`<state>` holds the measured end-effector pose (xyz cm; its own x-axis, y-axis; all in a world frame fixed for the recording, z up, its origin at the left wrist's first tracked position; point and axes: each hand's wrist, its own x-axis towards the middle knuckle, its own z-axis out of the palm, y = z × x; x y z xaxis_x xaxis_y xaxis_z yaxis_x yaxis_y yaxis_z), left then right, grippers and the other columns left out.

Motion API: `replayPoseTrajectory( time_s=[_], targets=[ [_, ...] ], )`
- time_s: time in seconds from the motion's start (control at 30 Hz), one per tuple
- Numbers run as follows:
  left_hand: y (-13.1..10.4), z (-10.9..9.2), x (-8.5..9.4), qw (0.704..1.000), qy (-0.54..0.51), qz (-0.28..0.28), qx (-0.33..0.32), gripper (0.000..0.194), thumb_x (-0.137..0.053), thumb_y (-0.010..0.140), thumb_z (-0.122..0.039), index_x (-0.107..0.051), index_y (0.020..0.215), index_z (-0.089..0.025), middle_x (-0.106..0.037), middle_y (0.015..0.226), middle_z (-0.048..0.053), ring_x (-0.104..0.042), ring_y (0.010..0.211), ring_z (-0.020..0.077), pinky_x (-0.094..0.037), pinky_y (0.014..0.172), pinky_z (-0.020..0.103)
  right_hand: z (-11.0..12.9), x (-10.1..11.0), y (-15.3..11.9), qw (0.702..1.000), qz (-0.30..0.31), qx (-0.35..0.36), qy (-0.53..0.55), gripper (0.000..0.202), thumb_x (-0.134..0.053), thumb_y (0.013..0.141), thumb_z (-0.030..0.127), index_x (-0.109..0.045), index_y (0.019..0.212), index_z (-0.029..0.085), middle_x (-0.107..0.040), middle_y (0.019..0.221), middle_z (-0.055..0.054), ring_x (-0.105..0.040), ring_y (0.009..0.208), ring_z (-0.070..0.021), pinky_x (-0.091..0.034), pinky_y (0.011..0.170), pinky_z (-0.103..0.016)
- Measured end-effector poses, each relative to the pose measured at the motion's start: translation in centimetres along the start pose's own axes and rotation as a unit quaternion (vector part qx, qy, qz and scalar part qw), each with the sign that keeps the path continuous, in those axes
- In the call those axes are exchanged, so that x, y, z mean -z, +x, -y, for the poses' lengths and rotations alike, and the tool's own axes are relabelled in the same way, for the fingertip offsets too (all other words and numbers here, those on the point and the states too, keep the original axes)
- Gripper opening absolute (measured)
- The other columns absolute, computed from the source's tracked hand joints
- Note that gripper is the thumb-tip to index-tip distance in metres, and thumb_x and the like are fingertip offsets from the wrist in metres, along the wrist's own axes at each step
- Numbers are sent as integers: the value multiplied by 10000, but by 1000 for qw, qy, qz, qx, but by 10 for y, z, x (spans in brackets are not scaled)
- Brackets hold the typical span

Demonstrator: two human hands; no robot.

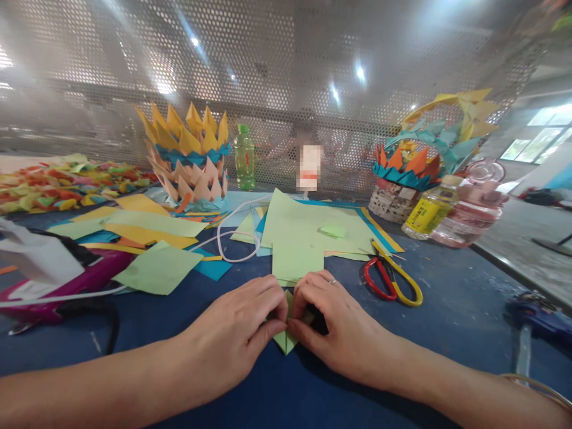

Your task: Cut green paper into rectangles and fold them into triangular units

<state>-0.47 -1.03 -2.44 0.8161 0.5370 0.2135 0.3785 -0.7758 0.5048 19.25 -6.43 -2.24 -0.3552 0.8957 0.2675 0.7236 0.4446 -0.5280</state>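
Both hands meet at the middle of the dark blue tabletop over a small folded piece of light green paper (pixel 286 342). My left hand (pixel 250 319) pinches its left side between thumb and fingers. From the right, my right hand (pixel 333 316), with a ring on one finger, pinches the other side. Creases run down the paper to a point at its near end; the fingers cover much of it. Just beyond lie light green sheets (pixel 297 257), one of them stretching toward my hands. Scissors (pixel 393 280) with red and yellow handles rest to the right of these sheets.
Paper crowns (pixel 190 155) stand stacked at the back left beside a green bottle (pixel 244 158). Cut paper strips (pixel 152 223), a magenta device (pixel 67 286) and a white cable (pixel 239 259) occupy the left. Bottles (pixel 429 208) stand right; a blue glue gun (pixel 540 322) lies nearer.
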Motion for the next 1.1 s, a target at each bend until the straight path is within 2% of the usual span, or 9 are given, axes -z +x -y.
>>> replayPoseTrajectory(
  time_s=[0.17, 0.3, 0.4, 0.5, 0.57, 0.7, 0.8, 0.93, 1.1],
  targets=[
    [-4, 0, -4, 998, 49, -13, -34, 163, -429, 948, -81, -469, 869, -218, -517, 896, -3, -520, 863, 175, -416, 790, 296, -2, -2, -1, 1000, -11, 7, 2, 163, -632, 837, 87, -518, 796, 196, -574, 873, -26, -505, 883, -194, -407, 850, -361],
    [-6, -3, -9, 991, 130, -35, -12, 120, -473, 927, -109, -480, 944, -228, -533, 954, 13, -523, 941, 214, -439, 849, 344, 0, -1, 0, 1000, -9, -4, 11, 198, -634, 832, 81, -490, 766, 200, -568, 845, -19, -500, 854, -188, -411, 823, -353],
    [-7, -4, -11, 975, 215, -36, -34, 216, -442, 880, -27, -506, 933, -226, -558, 938, 19, -535, 944, 224, -440, 884, 364, 0, 0, 1, 1000, -7, -2, 13, 193, -638, 839, 96, -492, 770, 201, -568, 852, -20, -502, 852, -188, -411, 824, -354],
    [-9, -9, -8, 964, 250, -18, -90, 325, -398, 793, 66, -530, 867, -222, -581, 885, 15, -557, 866, 207, -453, 803, 318, -1, -1, 1, 1000, -8, 4, 6, 184, -640, 853, 115, -494, 779, 199, -571, 873, -27, -510, 872, -190, -408, 850, -361],
    [-11, -16, -3, 967, 231, -20, -109, 313, -396, 781, 58, -537, 822, -218, -598, 845, 11, -567, 793, 191, -453, 724, 291, -2, -1, 1, 1000, -6, 3, 1, 182, -640, 858, 125, -495, 776, 197, -571, 879, -31, -514, 881, -193, -405, 859, -366],
    [-22, -28, 5, 969, 210, -48, -122, 199, -428, 840, -82, -564, 778, -212, -636, 818, 28, -574, 715, 199, -450, 654, 315, -2, -1, 0, 1000, -6, 1, -2, 187, -643, 857, 133, -493, 764, 197, -569, 868, -26, -512, 877, -192, -403, 849, -361],
    [-30, -24, 3, 968, 200, -44, -144, 128, -505, 864, -196, -628, 891, -219, -671, 840, 34, -601, 705, 205, -464, 623, 309, 0, -1, 0, 1000, -7, 0, 2, 190, -643, 843, 112, -494, 763, 198, -569, 857, -14, -510, 869, -182, -401, 855, -353],
    [-37, -15, -6, 966, 190, -74, -156, 292, -418, 907, -128, -670, 1014, -228, -721, 852, 39, -648, 717, 206, -502, 599, 308, 0, 0, 0, 1000, -4, -8, 0, 184, -643, 823, 93, -504, 767, 200, -571, 859, -8, -506, 876, -179, -404, 859, -347],
    [-41, -17, -9, 955, 221, -103, -166, 374, -324, 1011, -179, -617, 1225, -267, -744, 955, 27, -693, 832, 198, -547, 647, 284, 0, 0, 0, 1000, -4, -12, 1, 174, -633, 835, 104, -506, 766, 202, -571, 867, -17, -503, 889, -188, -411, 847, -350]
  ],
)
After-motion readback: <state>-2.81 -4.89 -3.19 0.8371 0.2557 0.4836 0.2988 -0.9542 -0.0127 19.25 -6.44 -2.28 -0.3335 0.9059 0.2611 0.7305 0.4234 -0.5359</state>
